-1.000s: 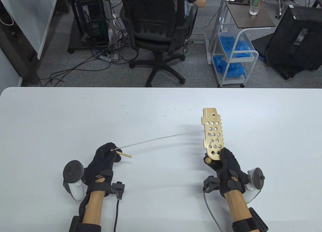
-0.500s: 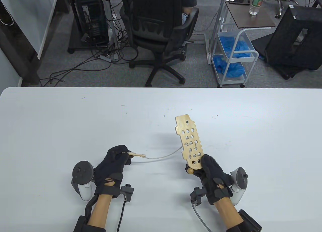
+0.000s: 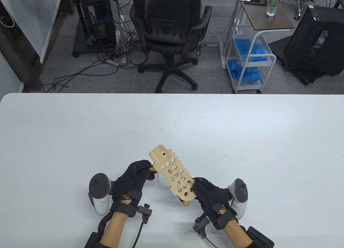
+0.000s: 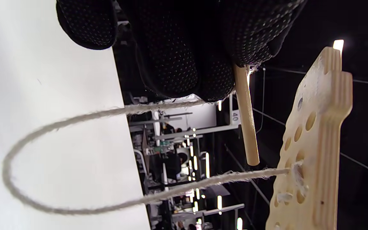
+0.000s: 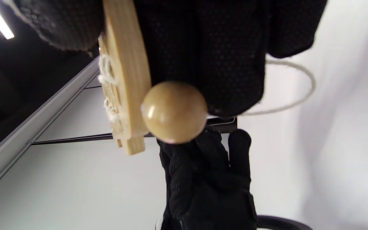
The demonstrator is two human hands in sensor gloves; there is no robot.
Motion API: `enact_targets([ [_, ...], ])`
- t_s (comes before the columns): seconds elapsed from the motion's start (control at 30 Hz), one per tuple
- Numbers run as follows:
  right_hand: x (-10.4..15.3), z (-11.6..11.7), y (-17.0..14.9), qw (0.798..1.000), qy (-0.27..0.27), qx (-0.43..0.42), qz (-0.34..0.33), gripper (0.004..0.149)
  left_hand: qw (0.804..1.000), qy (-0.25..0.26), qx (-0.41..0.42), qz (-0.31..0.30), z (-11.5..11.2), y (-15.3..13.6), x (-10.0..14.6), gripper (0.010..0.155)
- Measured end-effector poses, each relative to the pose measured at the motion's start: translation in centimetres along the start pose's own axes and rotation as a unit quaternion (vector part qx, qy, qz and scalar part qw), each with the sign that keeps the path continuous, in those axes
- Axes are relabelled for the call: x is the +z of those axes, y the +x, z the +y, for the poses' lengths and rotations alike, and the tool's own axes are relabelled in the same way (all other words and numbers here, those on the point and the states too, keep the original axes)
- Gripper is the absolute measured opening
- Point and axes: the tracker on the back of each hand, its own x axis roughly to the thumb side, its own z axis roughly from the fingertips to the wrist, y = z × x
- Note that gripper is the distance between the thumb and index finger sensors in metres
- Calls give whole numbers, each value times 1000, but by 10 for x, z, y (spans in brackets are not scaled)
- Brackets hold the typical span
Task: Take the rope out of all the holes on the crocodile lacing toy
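The crocodile lacing toy (image 3: pixel 173 176) is a flat board of pale plywood, long and narrow, with toothed notches along both long edges and many round holes in rows; a small dark hole like an eye is sitting near the far end. It is being held above the white surface (image 3: pixel 242 140), tilted, with the head end pointing away and to the left. The right hand (image 3: pixel 212 198) is gripping its near end, the fingers curled around the edge; in the right wrist view the board (image 5: pixel 125 80) is showing its thin layered side, and a round wooden bead (image 5: pixel 173 111) is sitting just beside that end, against the gloved fingers.

The rope (image 4: pixel 75 166) is a thin whitish twisted cord; it is still passing through several holes in the middle and the near part of the board, where short white stitches are showing. From one hole it is coming out and making a loose loop beside the board toward the left hand (image 3: pixel 133 179). The left grip is clamped on the wooden needle (image 4: pixel 246 121), a thin light stick at the end of the rope; the stick is pointing toward the board, near it, but I cannot tell if it is touching.
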Motion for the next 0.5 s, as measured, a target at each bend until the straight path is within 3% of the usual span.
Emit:
enact_targets([
  [0.33,-1,7,-3,999,32,1,0,46,991,-64,116,11,-8,-9,-4,41],
  [0.5,-1,10,-4,999,52,-2,5,46,990,-101,101,21,-14,-10,-5,43],
])
